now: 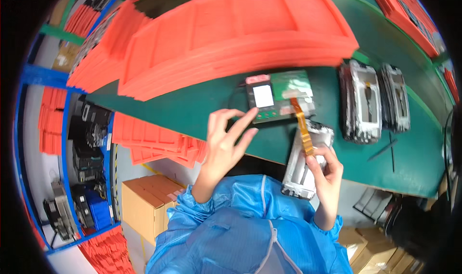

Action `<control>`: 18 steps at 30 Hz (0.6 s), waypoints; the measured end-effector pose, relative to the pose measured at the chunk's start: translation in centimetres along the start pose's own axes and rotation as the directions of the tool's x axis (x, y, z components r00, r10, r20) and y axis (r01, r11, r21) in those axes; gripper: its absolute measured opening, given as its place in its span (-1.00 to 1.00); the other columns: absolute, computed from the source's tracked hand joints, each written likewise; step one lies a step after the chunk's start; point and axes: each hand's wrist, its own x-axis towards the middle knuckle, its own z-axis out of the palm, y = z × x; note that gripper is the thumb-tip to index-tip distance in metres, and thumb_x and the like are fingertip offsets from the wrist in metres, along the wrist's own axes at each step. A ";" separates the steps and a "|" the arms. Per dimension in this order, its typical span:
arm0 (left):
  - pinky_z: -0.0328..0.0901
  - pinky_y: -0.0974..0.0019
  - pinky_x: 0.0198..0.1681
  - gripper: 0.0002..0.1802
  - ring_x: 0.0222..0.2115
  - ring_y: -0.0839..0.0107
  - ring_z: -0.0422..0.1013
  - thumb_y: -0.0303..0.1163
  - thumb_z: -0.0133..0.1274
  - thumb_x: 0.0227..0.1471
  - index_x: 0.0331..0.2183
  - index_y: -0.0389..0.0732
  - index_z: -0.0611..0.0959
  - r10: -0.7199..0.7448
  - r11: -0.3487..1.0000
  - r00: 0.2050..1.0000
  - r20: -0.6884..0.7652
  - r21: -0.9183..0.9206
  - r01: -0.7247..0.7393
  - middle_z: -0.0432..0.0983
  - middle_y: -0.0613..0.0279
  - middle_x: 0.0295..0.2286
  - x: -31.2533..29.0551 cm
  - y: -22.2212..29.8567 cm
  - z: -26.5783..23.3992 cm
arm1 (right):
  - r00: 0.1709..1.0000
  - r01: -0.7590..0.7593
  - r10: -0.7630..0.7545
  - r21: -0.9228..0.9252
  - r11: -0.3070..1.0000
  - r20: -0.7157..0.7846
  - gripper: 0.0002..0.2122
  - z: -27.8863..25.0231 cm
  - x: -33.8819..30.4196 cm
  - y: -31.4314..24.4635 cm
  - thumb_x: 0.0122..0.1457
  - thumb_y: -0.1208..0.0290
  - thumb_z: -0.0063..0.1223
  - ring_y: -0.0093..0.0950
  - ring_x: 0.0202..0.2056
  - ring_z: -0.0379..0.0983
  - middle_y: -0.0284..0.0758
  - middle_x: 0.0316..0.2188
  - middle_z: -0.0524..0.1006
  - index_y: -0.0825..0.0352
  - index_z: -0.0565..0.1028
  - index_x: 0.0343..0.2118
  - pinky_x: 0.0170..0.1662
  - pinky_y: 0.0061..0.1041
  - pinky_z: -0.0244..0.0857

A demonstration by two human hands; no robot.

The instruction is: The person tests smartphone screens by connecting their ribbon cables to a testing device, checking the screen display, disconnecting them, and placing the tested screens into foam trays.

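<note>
At a dark green workbench [183, 103], a person in a shiny blue smock [226, 240] handles a slim, orange-brown flexible ribbon cable [302, 128], its long axis running from the right hand [328, 170] away and slightly left to a flat green circuit board [284, 83]. The right hand, the nearer, pinches the cable's close end between thumb and fingers over a silver-grey oblong metal frame [296, 170]; whether it also holds the frame cannot be told. The left hand [224, 141], fingers loosely spread and pinching nothing, angles rightward with its index finger by the corner of a small black device with a lit white screen [263, 96] beside the board; contact is unclear, as is whether the cable's far end is attached
</note>
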 end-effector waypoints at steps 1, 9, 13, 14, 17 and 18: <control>0.24 0.15 -0.10 -0.53 -0.20 0.17 0.30 -0.46 0.24 -0.18 -0.11 -0.09 0.66 0.006 1.000 1.000 -0.026 0.002 -0.006 0.42 0.17 -0.27 -0.3 0.0 0.1 | 1.000 0.011 -0.011 0.011 1.000 0.003 -0.92 0.1 -0.1 -0.1 0.08 0.56 0.14 -0.51 -0.30 0.31 -0.32 -0.41 0.46 0.42 0.49 -0.37 -0.21 -0.57 0.16; 0.25 0.10 -0.12 -0.67 -0.18 0.14 0.33 -0.49 0.17 -0.16 -0.23 -0.14 0.60 0.135 0.969 0.987 -0.090 -0.197 -0.150 0.40 0.17 -0.27 0.3 0.8 1.7 | 0.989 0.114 -0.111 0.028 0.993 -0.097 -0.86 -0.6 -0.8 1.3 0.18 0.57 -0.04 -0.64 -0.36 0.32 -0.40 -0.32 0.46 0.41 0.45 -0.21 -0.30 -0.68 0.19; 0.31 0.16 -0.08 -0.54 -0.11 0.17 0.36 -0.46 0.15 -0.18 -0.12 -0.16 0.53 0.384 0.848 0.922 -0.055 -0.374 -0.375 0.40 0.13 -0.18 -0.4 4.2 1.2 | 0.992 -0.057 0.093 0.372 0.926 -0.081 -0.68 0.4 -1.3 -0.8 0.27 0.42 -0.14 -0.54 -0.14 0.40 -0.24 -0.06 0.42 0.38 0.29 0.07 -0.14 -0.61 0.33; 0.34 0.19 -0.09 -0.59 -0.10 0.18 0.37 -0.45 0.14 -0.15 -0.15 -0.17 0.54 0.448 0.808 0.887 -0.112 -0.373 -0.456 0.41 0.14 -0.18 -0.4 4.6 1.4 | 0.994 -0.060 0.088 0.372 0.926 -0.058 -0.68 0.9 -1.4 -1.4 0.27 0.42 -0.14 -0.54 -0.14 0.40 -0.24 -0.06 0.42 0.38 0.29 0.07 -0.14 -0.61 0.33; 0.39 0.24 -0.18 -0.71 -0.15 0.21 0.42 -0.41 0.10 -0.10 -0.23 -0.16 0.57 0.519 0.792 0.840 -0.159 -0.279 -0.543 0.44 0.16 -0.22 -0.3 4.1 1.8 | 0.980 -0.062 0.145 0.473 0.879 -0.140 -0.67 2.4 -1.8 -4.2 0.33 0.35 -0.21 -0.53 -0.22 0.44 -0.23 -0.13 0.46 0.36 0.27 0.10 -0.20 -0.59 0.36; 0.39 0.24 -0.18 -0.71 -0.15 0.21 0.42 -0.41 0.10 -0.10 -0.23 -0.16 0.57 0.515 0.799 0.842 -0.162 -0.265 -0.539 0.44 0.16 -0.22 -0.3 4.2 1.6 | 0.982 -0.064 0.138 0.474 0.878 -0.125 -0.67 1.9 -1.7 -3.8 0.33 0.35 -0.21 -0.53 -0.22 0.44 -0.23 -0.13 0.46 0.36 0.27 0.10 -0.20 -0.59 0.36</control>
